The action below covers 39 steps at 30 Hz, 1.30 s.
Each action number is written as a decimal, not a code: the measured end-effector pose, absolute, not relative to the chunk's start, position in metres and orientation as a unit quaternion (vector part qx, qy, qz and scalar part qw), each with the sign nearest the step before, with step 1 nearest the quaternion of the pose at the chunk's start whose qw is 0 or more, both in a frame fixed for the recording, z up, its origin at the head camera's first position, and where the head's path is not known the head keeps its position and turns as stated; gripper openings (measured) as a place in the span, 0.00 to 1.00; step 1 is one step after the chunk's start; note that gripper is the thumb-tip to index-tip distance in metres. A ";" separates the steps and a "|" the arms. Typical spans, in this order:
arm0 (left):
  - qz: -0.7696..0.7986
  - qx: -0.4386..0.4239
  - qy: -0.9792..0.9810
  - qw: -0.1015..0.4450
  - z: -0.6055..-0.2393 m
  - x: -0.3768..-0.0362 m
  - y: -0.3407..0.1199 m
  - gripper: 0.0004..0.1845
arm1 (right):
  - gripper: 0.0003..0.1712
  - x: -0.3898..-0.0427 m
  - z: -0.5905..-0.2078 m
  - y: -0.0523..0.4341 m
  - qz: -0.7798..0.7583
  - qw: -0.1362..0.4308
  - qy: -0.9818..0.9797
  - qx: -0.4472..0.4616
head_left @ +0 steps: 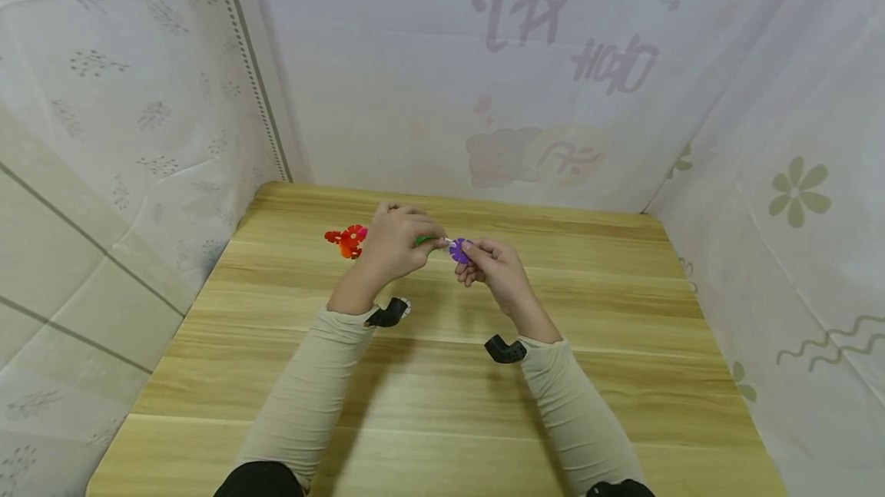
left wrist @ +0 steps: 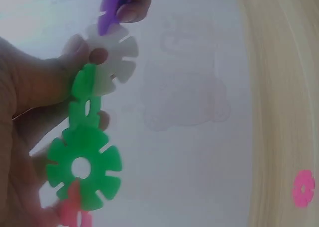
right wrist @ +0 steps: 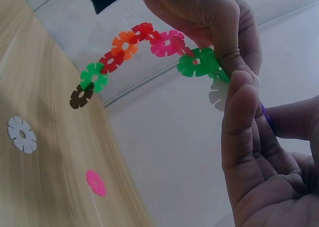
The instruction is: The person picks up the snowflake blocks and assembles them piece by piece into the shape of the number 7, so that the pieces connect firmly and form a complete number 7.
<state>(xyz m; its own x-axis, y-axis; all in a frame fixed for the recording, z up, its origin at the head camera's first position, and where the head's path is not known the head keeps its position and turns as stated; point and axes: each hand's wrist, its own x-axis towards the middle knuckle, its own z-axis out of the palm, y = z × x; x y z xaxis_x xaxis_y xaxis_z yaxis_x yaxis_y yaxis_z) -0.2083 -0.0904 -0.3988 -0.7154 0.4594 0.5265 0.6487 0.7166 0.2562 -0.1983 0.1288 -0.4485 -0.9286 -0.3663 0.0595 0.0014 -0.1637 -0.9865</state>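
Hands meet: left hand (head_left: 394, 243) pinches disc chain (right wrist: 149, 45), right hand (head_left: 494, 266) pinches purple disc (head_left: 458, 250).

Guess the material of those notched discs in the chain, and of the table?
Discs, such as the green disc and white disc held by the left hand: likely moulded plastic, with flat saturated colour, a smooth slightly glossy face and thin, somewhat translucent edges. The purple disc in the right hand looks the same. Table: wood-grain surface, smooth and matte; whether laminate or solid wood is unclear.
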 end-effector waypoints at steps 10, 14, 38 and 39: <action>-0.217 -0.300 -0.880 0.298 -0.402 -0.207 -0.083 0.04 | 0.18 -0.196 -0.438 0.128 -0.746 0.136 0.638 -0.134; -0.222 -0.295 -0.884 0.287 -0.399 -0.206 -0.082 0.03 | 0.16 -0.197 -0.435 0.129 -0.753 0.138 0.630 -0.132; -0.216 -0.257 -0.901 0.274 -0.396 -0.202 -0.072 0.04 | 0.10 -0.198 -0.435 0.126 -0.753 0.115 0.637 -0.114; -0.216 -0.257 -0.902 0.273 -0.396 -0.202 -0.072 0.04 | 0.10 -0.198 -0.435 0.125 -0.757 0.115 0.633 -0.113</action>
